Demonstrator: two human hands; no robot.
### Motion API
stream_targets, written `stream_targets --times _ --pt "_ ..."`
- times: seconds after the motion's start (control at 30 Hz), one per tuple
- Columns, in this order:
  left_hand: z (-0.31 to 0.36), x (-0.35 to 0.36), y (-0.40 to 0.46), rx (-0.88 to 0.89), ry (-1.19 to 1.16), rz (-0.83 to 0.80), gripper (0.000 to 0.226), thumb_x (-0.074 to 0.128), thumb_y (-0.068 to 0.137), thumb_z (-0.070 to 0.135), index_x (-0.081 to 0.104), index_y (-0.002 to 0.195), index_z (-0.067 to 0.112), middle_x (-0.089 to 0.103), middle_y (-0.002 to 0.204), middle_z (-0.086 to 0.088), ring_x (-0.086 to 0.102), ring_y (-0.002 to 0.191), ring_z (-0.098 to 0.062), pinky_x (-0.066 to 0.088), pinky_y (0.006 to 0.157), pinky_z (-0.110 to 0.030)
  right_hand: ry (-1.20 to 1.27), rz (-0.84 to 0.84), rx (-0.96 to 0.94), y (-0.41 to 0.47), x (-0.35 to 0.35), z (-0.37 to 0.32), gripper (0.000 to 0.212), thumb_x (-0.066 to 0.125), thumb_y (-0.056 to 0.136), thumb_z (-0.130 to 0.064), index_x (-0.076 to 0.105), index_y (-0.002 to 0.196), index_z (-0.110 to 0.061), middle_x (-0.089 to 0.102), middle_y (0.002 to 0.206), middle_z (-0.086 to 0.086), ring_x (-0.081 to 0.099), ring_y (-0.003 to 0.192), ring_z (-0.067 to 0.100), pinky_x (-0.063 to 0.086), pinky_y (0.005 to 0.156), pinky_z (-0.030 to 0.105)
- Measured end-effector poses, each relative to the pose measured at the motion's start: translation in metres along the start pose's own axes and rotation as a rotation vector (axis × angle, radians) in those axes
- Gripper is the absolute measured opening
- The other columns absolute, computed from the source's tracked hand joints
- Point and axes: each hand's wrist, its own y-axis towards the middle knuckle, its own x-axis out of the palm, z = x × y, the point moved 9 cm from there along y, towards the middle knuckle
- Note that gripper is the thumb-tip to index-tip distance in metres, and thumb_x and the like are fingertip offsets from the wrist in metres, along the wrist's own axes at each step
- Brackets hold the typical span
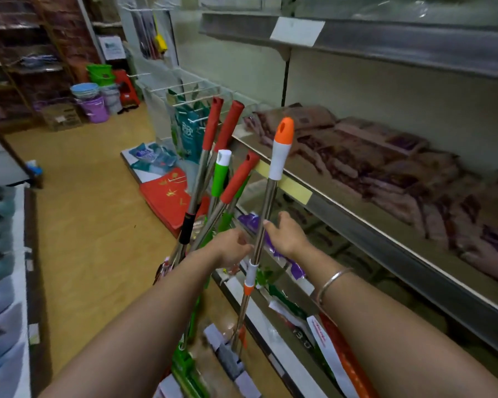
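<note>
Counted three red-capped poles [230,126] leaning together, one green-and-white pole [220,175], and one orange-capped pole [282,145] upright against the shelf edge [357,224]. Left hand [230,248] curled beside its shaft, grip unclear. Right hand [288,237] spread, thumb touching shaft.

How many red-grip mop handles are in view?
3. Rear-left red grip, rear-right red grip, and a lower red grip right of the green-white grip. Others may be hidden in the bundle.

I see packed purple blankets [385,168] lying on the metal shelf [385,239]; mops [281,150] and buckets [94,109] stand on the tan floor [84,225].
</note>
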Motion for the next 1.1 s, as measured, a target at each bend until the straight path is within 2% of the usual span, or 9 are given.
stream_targets --times 0.1,0.23,0.3,0.43,0.57,0.63,0.73,0.87,1.1 --pt "-0.005 0.005 0.031 -0.003 0.001 -0.041 0.017 0.050 0.092 0.028 0.053 0.096 0.012 0.058 0.097 -0.011 0.058 0.088 -0.025 0.047 0.076 -0.035 0.054 -0.012 0.031 0.025 0.007 0.003 0.054 0.045 0.095 -0.038 0.035 0.135 -0.003 0.047 0.137 0.020 0.047 0.126 0.035 0.041 0.102 0.042" --pt "-0.009 0.016 0.057 0.002 0.009 -0.112 0.039 0.053 0.092 0.027 0.050 0.124 0.007 0.058 0.120 -0.013 0.055 0.116 -0.029 0.045 0.092 -0.035 0.153 -0.009 0.047 0.048 0.010 0.004 0.056 0.048 0.094 -0.037 0.032 0.139 -0.008 0.047 0.137 0.016 0.047 0.126 0.032 0.040 0.101 0.039" --pt "-0.009 0.024 0.069 0.029 -0.002 -0.153 0.042 0.053 0.092 0.024 0.048 0.129 0.004 0.057 0.117 -0.010 0.054 0.116 -0.030 0.043 0.089 -0.032 0.202 0.013 0.030 0.055 0.007 0.002 0.049 0.047 0.095 -0.038 0.038 0.133 -0.009 0.053 0.130 0.013 0.052 0.120 0.029 0.041 0.096 0.036" --pt "-0.007 0.034 0.096 0.086 -0.075 -0.168 0.059 0.062 0.086 0.027 0.038 0.139 0.016 0.051 0.136 -0.007 0.056 0.115 -0.025 0.046 0.096 -0.035 0.289 0.074 -0.015 0.063 0.002 -0.006 0.043 0.045 0.095 -0.041 0.045 0.124 -0.010 0.057 0.106 0.003 0.054 0.099 0.018 0.038 0.082 0.028" --pt "0.000 0.050 0.114 0.113 -0.207 -0.173 0.055 0.067 0.081 0.021 0.042 0.130 0.017 0.060 0.121 -0.006 0.058 0.110 -0.025 0.049 0.093 -0.039 0.348 0.095 -0.040 0.067 0.006 -0.009 0.044 0.035 0.098 -0.040 0.044 0.128 -0.009 0.054 0.104 0.000 0.051 0.099 0.015 0.036 0.083 0.026" --pt "-0.004 0.058 0.117 0.113 -0.222 -0.202 0.062 0.070 0.078 0.018 0.038 0.131 0.016 0.059 0.121 -0.008 0.058 0.109 -0.025 0.049 0.094 -0.044 0.351 0.105 -0.034 0.068 0.007 -0.007 0.044 0.032 0.099 -0.040 0.046 0.124 -0.006 0.054 0.091 -0.003 0.051 0.093 0.016 0.036 0.080 0.027" --pt "-0.009 0.064 0.115 0.103 -0.186 -0.229 0.060 0.067 0.082 0.018 0.034 0.133 0.015 0.058 0.121 -0.009 0.058 0.108 -0.026 0.049 0.089 -0.038 0.304 0.130 -0.039 0.066 0.006 -0.006 0.044 0.032 0.099 -0.041 0.048 0.117 -0.005 0.050 0.076 -0.006 0.053 0.083 0.020 0.037 0.074 0.030" --pt "-0.010 0.053 0.106 0.160 -0.177 -0.103 0.034 0.054 0.092 0.023 0.045 0.122 0.012 0.064 0.112 -0.014 0.059 0.093 -0.024 0.045 0.076 -0.032 0.193 0.156 -0.069 0.054 0.010 -0.015 0.043 0.030 0.099 -0.040 0.044 0.118 -0.005 0.061 0.092 0.015 0.060 0.090 0.033 0.038 0.070 0.031" --pt "-0.016 0.039 0.062 0.244 -0.119 0.000 0.032 0.049 0.092 0.026 0.047 0.119 0.009 0.066 0.104 -0.017 0.063 0.092 -0.033 0.049 0.073 -0.035 0.053 0.205 -0.143 0.011 0.017 -0.037 0.044 0.029 0.098 -0.042 0.042 0.119 -0.005 0.063 0.108 0.020 0.058 0.101 0.039 0.044 0.079 0.041"
